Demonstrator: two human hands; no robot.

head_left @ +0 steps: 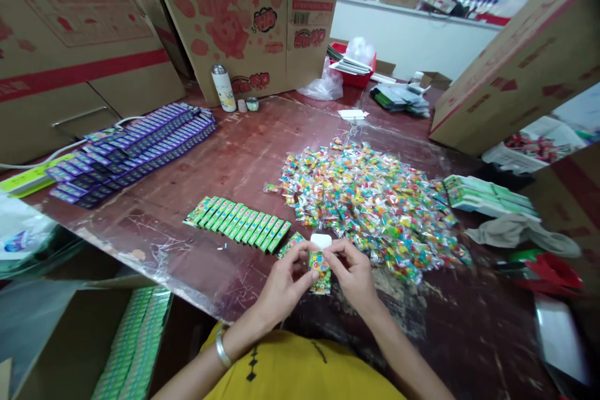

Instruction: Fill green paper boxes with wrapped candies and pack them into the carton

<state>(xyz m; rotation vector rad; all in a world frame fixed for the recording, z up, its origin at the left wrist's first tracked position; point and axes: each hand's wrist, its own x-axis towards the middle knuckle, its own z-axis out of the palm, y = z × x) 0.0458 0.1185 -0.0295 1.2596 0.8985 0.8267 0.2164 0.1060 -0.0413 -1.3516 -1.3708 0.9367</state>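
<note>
My left hand (285,281) and my right hand (352,272) are both pinched on a small green box (320,267) with a white open end, held upright just above the table's near edge. A heap of small colourful wrapped sweets (370,200) lies right behind the hands. To the left, a row of green boxes (238,223) lies side by side on the table (244,156). One more green box (290,244) lies by my left fingers.
Rows of purple boxes (135,150) cover the table's left. A carton of green boxes (135,344) stands below the near edge. Big cardboard cartons (234,19) wall the back; another (520,56) is at right. A flask (223,88), red tray (359,72), grey cloth (520,232).
</note>
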